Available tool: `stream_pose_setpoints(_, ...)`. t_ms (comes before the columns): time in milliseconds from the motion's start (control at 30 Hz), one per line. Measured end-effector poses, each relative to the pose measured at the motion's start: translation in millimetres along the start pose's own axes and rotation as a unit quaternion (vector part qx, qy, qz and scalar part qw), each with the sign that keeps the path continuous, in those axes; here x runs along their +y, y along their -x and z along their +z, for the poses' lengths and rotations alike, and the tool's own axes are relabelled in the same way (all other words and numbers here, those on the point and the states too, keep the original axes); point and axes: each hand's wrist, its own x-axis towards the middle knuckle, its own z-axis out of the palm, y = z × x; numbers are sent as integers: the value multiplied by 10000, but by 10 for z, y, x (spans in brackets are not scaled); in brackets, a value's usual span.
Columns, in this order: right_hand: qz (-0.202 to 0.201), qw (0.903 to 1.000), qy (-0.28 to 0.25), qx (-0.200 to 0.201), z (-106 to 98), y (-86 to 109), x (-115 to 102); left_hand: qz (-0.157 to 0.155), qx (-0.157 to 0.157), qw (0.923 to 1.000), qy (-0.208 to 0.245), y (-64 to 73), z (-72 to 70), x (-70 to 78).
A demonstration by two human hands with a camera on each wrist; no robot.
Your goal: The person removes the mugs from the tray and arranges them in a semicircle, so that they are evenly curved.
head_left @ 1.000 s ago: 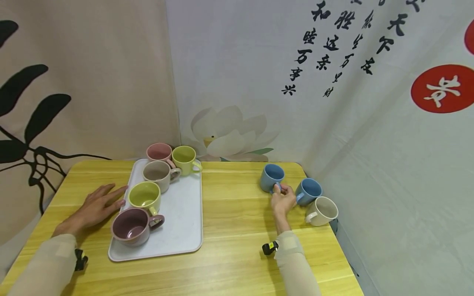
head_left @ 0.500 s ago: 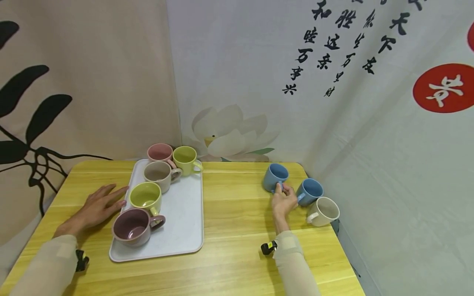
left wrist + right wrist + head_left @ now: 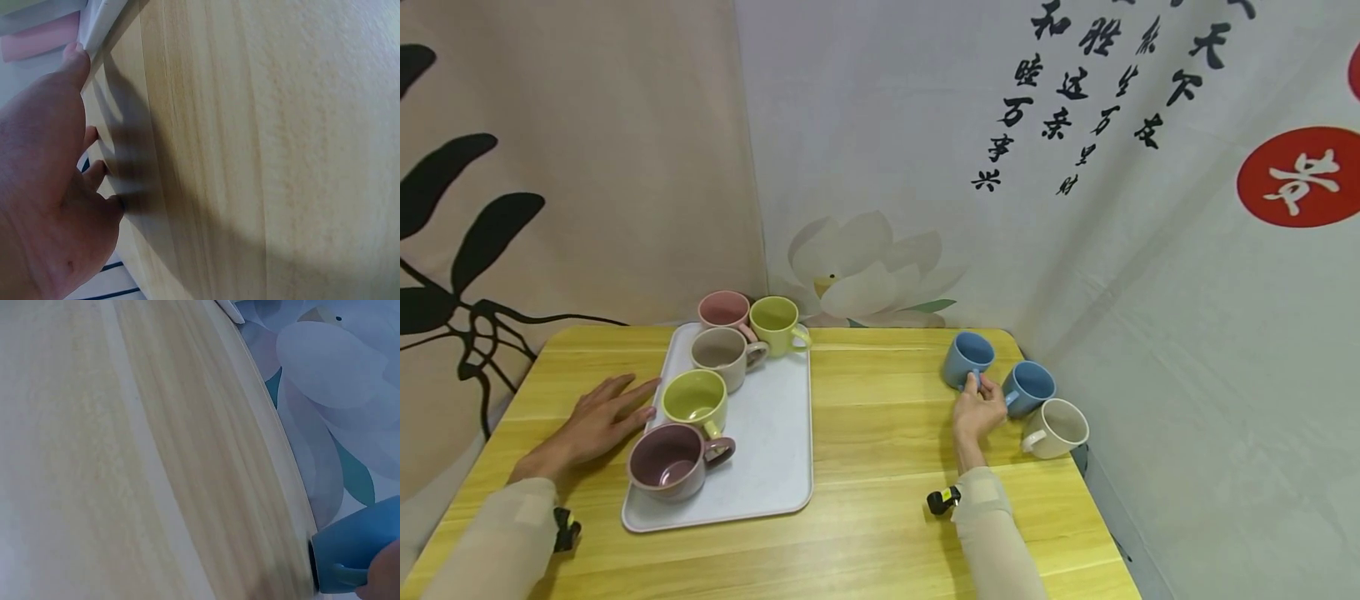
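My right hand (image 3: 977, 414) pinches the handle of a blue mug (image 3: 967, 360) standing upright near the back right of the table. In the right wrist view, the same blue mug (image 3: 356, 550) shows at the lower right with a fingertip at its handle. Just right of that hand stand a second blue mug (image 3: 1028, 389) and a cream mug (image 3: 1056, 428). My left hand (image 3: 601, 419) lies with fingers spread at the left edge of a white tray (image 3: 767, 450). In the left wrist view, the left hand's thumb (image 3: 76, 59) touches the tray rim.
On the tray's left and back stand a purple mug (image 3: 666, 461), a yellow-green mug (image 3: 694, 398), a grey mug (image 3: 720, 354), a pink mug (image 3: 723, 308) and another yellow-green mug (image 3: 775, 325). A printed cloth (image 3: 880, 150) hangs behind the wooden table (image 3: 880, 450).
The blue mug has moved a little to the right, toward the second blue mug, with my right hand on its handle. The left hand has stayed in place.
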Motion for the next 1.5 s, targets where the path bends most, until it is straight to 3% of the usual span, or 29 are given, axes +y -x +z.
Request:
stream_pose_setpoints(267, 125, 9993, -298, 168, -6, -12, 17, 4, -47, 10000, -75, 2, -4, 7)
stream_pose_setpoints(867, 357, 9975, -599, 70, -15, -44, 57, -23, -35, 10000, -8, -14, 6, 12)
stream_pose_setpoints(1100, 458, 9980, -304, -302, -30, -24, 23, 38, 71, 10000, -29, -17, 16, -16)
stream_pose_setpoints(1400, 484, 9927, 754, -807, -39, -4, -95, -17, 12, 10000, 31, -8, 14, -5)
stream_pose_setpoints(1500, 539, 9917, 852, -804, -31, 8, -120, -17, 3, 10000, 21, -6, 11, -3)
